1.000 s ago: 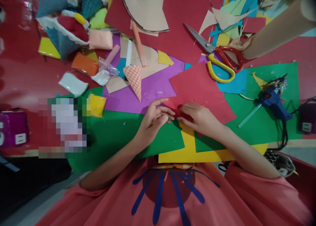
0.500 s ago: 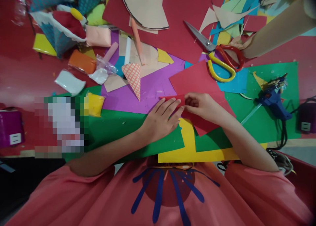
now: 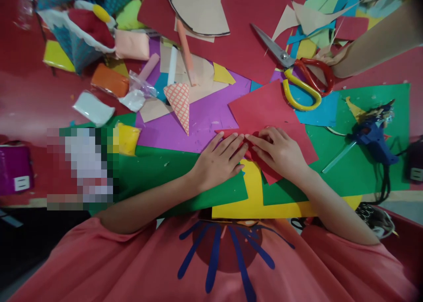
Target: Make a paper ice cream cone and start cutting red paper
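Note:
A small folded piece of red paper lies over the purple sheet in front of me. My left hand presses flat on it, fingers spread. The fingertips of my right hand touch the same piece near the left fingertips; the thumb is bent under and the fingers are partly spread. Beneath and behind my right hand is a larger red sheet. A small patterned cone rests on the purple sheet, up and to the left of my hands.
Scissors lie behind the red sheet. A blue glue gun is at the right on green paper. Clay packets, such as an orange one, and blue cones are at the left. A roll stands back right.
My right hand has shifted slightly right, and its fingers have moved from a pinch at the red piece's edge to reaching flatter across it. My left hand stays pressed on the piece.

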The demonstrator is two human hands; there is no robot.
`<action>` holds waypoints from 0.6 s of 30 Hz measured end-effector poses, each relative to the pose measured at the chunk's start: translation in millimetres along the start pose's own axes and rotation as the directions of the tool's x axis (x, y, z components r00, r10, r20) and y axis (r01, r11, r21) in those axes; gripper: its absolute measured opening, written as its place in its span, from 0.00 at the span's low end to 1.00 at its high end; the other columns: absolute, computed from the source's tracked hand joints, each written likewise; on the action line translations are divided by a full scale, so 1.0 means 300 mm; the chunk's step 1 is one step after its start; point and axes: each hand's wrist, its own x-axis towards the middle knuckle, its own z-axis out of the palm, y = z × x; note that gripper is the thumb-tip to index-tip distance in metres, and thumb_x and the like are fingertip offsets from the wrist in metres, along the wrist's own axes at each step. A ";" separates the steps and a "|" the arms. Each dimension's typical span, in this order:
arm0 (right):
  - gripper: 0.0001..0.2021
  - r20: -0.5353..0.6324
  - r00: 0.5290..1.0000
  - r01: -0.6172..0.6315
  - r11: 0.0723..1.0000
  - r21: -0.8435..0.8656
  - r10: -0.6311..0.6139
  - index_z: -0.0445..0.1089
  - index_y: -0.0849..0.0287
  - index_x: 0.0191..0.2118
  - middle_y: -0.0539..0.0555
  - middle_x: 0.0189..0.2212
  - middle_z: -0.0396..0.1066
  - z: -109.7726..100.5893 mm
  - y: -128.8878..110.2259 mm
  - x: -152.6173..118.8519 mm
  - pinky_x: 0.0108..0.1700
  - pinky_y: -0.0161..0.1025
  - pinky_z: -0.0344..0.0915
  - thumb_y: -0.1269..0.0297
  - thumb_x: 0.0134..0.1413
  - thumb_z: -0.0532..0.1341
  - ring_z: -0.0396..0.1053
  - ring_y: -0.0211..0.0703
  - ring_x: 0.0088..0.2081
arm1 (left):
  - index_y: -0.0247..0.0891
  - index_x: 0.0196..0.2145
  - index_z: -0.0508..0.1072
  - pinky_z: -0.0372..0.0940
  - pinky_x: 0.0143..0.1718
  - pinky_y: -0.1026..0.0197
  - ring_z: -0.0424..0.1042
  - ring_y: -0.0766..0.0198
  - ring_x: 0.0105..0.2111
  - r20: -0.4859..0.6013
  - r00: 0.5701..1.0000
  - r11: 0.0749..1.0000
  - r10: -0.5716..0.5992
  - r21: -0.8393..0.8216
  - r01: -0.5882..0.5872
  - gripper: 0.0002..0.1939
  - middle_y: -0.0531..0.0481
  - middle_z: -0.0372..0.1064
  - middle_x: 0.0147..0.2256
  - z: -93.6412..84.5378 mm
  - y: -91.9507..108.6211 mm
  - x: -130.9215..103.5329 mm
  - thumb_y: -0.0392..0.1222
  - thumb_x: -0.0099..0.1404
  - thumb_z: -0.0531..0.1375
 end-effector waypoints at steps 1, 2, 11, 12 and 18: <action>0.17 -0.010 1.000 -0.001 1.000 -0.011 0.001 0.71 0.56 0.55 0.59 0.38 0.71 0.004 0.000 -0.002 0.40 0.44 0.69 0.68 0.64 0.53 0.67 0.48 0.39 | 0.33 0.60 0.66 0.57 0.63 0.45 0.66 0.51 0.60 0.002 1.000 1.000 0.000 -0.002 0.000 0.23 0.36 0.65 0.60 0.001 0.000 0.001 0.45 0.71 0.53; 0.17 -0.021 1.000 -0.001 1.000 -0.022 0.001 0.72 0.56 0.55 0.59 0.37 0.70 0.007 0.000 -0.002 0.40 0.44 0.69 0.68 0.64 0.53 0.66 0.47 0.39 | 0.33 0.60 0.66 0.57 0.63 0.45 0.66 0.51 0.60 0.003 1.000 1.000 0.001 -0.001 -0.001 0.23 0.36 0.65 0.60 0.002 0.000 0.001 0.45 0.71 0.52; 0.16 -0.080 0.997 -0.009 0.999 -0.051 0.005 0.73 0.58 0.53 0.58 0.35 0.70 0.019 -0.001 0.003 0.36 0.41 0.68 0.68 0.65 0.53 0.65 0.46 0.37 | 0.30 0.58 0.66 0.61 0.59 0.46 0.68 0.50 0.57 -0.022 0.998 0.988 0.055 0.148 -0.051 0.23 0.35 0.68 0.57 -0.003 0.001 0.012 0.47 0.72 0.50; 0.16 -0.076 0.997 -0.012 0.999 -0.053 0.008 0.72 0.57 0.53 0.58 0.35 0.70 0.020 -0.002 0.002 0.36 0.42 0.68 0.68 0.65 0.53 0.66 0.45 0.37 | 0.30 0.58 0.66 0.61 0.60 0.45 0.68 0.50 0.58 -0.019 0.999 0.989 0.050 0.138 -0.047 0.23 0.35 0.68 0.57 -0.003 0.001 0.012 0.47 0.72 0.50; 0.17 -0.068 0.997 -0.034 0.999 -0.008 0.033 0.72 0.58 0.54 0.58 0.35 0.69 0.022 -0.002 0.003 0.37 0.42 0.67 0.69 0.64 0.52 0.65 0.46 0.37 | 0.30 0.58 0.66 0.60 0.60 0.45 0.67 0.50 0.58 -0.011 0.999 0.992 0.038 0.121 -0.036 0.24 0.34 0.67 0.58 0.001 0.002 0.011 0.47 0.72 0.49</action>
